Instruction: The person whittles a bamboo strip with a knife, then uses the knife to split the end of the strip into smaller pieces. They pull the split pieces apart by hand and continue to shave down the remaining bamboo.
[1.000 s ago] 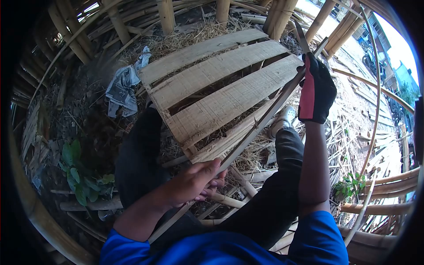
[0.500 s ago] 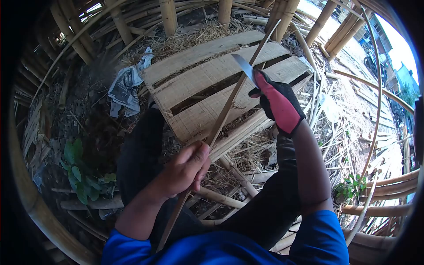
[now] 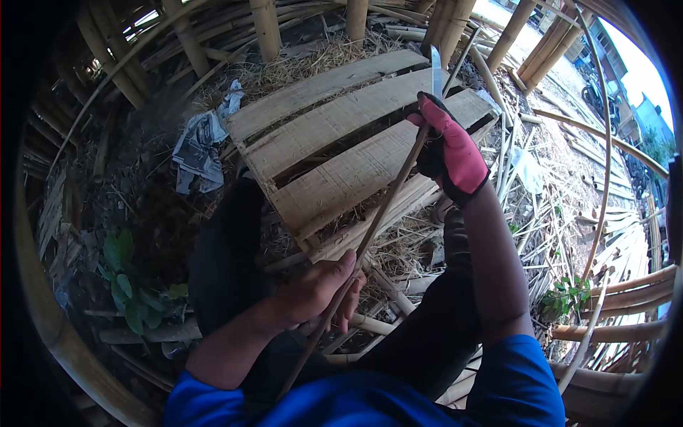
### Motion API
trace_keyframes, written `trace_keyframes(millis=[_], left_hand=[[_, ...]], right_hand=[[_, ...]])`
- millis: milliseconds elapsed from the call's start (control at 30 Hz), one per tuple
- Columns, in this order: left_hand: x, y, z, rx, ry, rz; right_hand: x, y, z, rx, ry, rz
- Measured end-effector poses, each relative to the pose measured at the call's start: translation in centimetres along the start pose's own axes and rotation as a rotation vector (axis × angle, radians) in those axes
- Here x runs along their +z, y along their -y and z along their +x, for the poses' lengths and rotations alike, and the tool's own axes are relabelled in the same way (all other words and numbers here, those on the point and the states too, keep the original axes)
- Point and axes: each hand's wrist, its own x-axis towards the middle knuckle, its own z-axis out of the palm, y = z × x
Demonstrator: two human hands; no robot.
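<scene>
Strip held between 2 hands, head view. The strip (image 3: 384,203) is long, narrow and brown, nearly straight, with a slender, darker far end; it slants from near the torso, through the left hand, up to the right hand and past it. The left hand (image 3: 324,288), bare, is loosely closed on the strip, thumb uppermost and fingers curled below. The right hand (image 3: 455,146), in a pink and black glove, is clamped on the knife (image 3: 436,71), its handle hidden in the grip; the strip meets the glove at the fingers. The 2 hands are well apart, the right farther forward, with its forearm extended and the left forearm angled inward. The knife's smooth, metallic blade points away from the body, beside the strip's far end. Beneath the strip and beyond the left hand is a slatted wooden platform (image 3: 341,178), with 3 broad, pale, rough-grained boards divided by 2 dark gaps. Left of the platform lies crumpled printed paper (image 3: 200,149); left of the left hand grows a broad-leaved green plant (image 3: 126,277). Dry, fibrous straw (image 3: 313,53) covers ground beyond the platform, before upright, cylindrical bamboo poles (image 3: 265,28).
</scene>
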Motion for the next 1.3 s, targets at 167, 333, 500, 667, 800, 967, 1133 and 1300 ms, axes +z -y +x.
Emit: trace_keyframes(millis=[167, 333, 500, 667, 800, 967, 1133, 1300], left_hand=[[0.4, 1.9, 1.3, 0.111, -0.115, -0.145], [0.7, 2.1, 1.3, 0.008, -0.170, -0.148], [0.9, 2.8, 1.9, 0.074, -0.328, -0.033], [0.7, 3.7, 2.4, 0.235, -0.513, 0.344], [0.9, 2.6, 1.9, 0.209, -0.578, 0.563], [0.4, 2.8, 1.6, 0.154, -0.542, 0.590], [0.5, 2.5, 1.6, 0.226, -0.548, 0.554], [0.7, 1.8, 1.7, 0.189, -0.584, 0.566]], right_hand=[[-3.6, 0.3, 2.3, 0.127, -0.031, -0.653], [-2.7, -0.1, 2.1, 0.111, -0.130, -1.395], [-0.5, -0.8, 1.2, 0.106, -0.226, -1.556], [-0.7, -1.4, 1.1, 0.006, -0.242, -1.624], [0.2, -0.2, 0.8, 0.064, -0.160, -1.668], [0.4, -0.7, 0.2, 0.076, -0.138, -1.644], [0.0, -0.2, 1.1, 0.063, -0.129, -1.630], [-0.9, -1.0, 2.4, -0.014, -0.192, -1.665]])
